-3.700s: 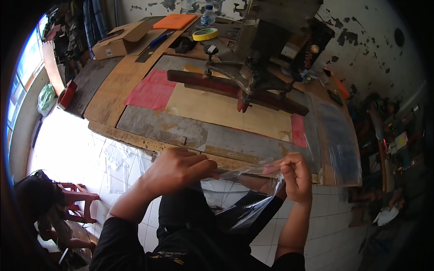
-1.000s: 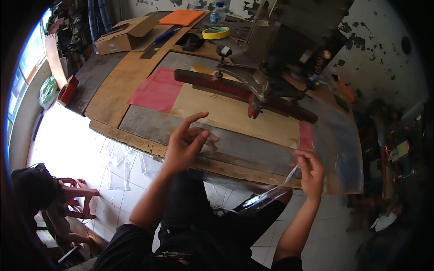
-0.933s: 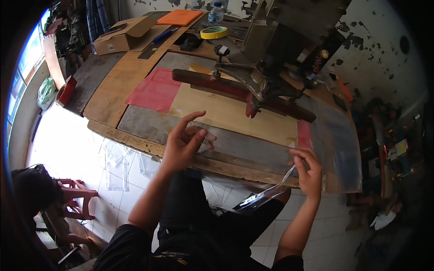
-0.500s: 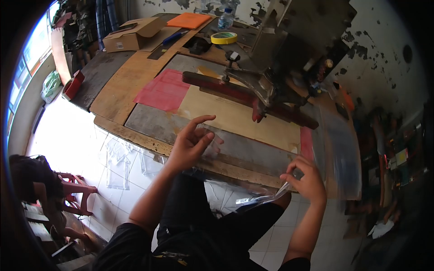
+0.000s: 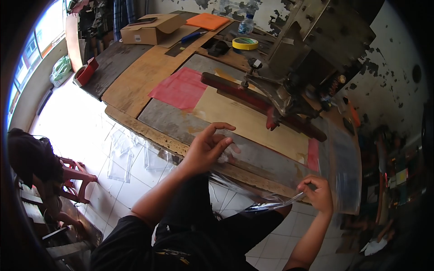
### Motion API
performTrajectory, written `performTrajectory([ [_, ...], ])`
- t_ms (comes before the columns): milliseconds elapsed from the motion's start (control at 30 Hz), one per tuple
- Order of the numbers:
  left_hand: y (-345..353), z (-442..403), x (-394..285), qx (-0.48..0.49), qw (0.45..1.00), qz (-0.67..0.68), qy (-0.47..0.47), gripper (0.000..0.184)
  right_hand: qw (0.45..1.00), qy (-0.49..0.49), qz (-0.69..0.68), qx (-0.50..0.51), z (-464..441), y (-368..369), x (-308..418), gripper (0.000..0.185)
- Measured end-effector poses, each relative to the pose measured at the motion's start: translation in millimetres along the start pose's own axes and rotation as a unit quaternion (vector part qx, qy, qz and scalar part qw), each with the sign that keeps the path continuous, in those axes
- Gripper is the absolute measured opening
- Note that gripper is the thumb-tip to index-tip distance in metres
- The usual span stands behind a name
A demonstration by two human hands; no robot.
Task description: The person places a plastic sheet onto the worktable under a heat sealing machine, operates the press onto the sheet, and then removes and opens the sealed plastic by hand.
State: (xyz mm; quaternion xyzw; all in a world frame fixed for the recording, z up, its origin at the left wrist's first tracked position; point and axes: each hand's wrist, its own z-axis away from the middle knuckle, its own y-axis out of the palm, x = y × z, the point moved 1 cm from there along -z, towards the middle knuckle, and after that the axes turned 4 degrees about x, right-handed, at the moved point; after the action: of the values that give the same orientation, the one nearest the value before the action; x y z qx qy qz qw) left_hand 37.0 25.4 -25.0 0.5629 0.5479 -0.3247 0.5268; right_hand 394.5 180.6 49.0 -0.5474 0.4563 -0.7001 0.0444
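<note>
Beside the large brown wooden desk, a clear, glossy plastic film is pinched between fingers of the right hand; whether it is held by the left hand's curled fingers cannot be told.

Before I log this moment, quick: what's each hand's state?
Left hand: loosely open; whether it grips the clear, shiny plastic film cannot be told.
Right hand: closed, pinching that film.
</note>
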Motion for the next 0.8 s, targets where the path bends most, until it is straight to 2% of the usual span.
performTrajectory([
  [133, 1, 2, -8, 0.013, 1.0, 0.009, 0.016, 0.032, 0.997, 0.002, -0.076, 0.007, 6, 0, -12, 0.019],
  [200, 0, 2, -5, 0.014, 1.0, 0.012, 0.02, 0.033, 0.99, 0.013, -0.135, -0.026, 8, 1, -14, 0.023],
  [367, 1, 4, -5, 0.013, 0.999, 0.014, 0.03, 0.033, 0.986, -0.007, -0.156, -0.061, 10, 1, -16, 0.028],
  [633, 4, 6, -4, -0.046, 0.994, -0.097, 0.0, 0.036, 0.978, -0.048, -0.19, -0.069, 16, 3, -12, 0.03],
  [700, 8, 6, -4, -0.064, 0.993, -0.099, 0.007, 0.033, 0.98, -0.062, -0.174, -0.069, 17, 2, -8, 0.035],
  [800, 12, 7, -9, -0.078, 0.991, -0.108, 0.014, 0.031, 0.971, -0.07, -0.221, -0.057, 22, -1, -9, 0.026],
])
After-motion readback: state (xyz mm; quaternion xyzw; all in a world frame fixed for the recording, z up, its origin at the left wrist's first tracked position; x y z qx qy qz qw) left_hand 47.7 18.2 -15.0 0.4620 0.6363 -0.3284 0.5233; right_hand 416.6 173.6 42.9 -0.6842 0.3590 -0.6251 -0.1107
